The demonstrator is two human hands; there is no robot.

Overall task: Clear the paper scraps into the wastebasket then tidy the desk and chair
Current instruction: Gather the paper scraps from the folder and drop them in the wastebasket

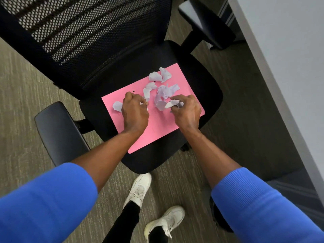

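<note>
Several crumpled paper scraps point(162, 88) lie on a pink sheet point(157, 127) spread over the black chair seat point(206, 88). We have our left hand point(135, 113) curled tight, a small scrap pinched at its fingertips. Our right hand point(186, 111) is curled around another scrap point(172, 104). White desk edge point(280, 67) at right.

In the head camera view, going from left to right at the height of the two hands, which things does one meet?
Chair armrest → loose paper scrap → left hand → pile of paper scraps → right hand → edge of the pink sheet → grey desk.
</note>
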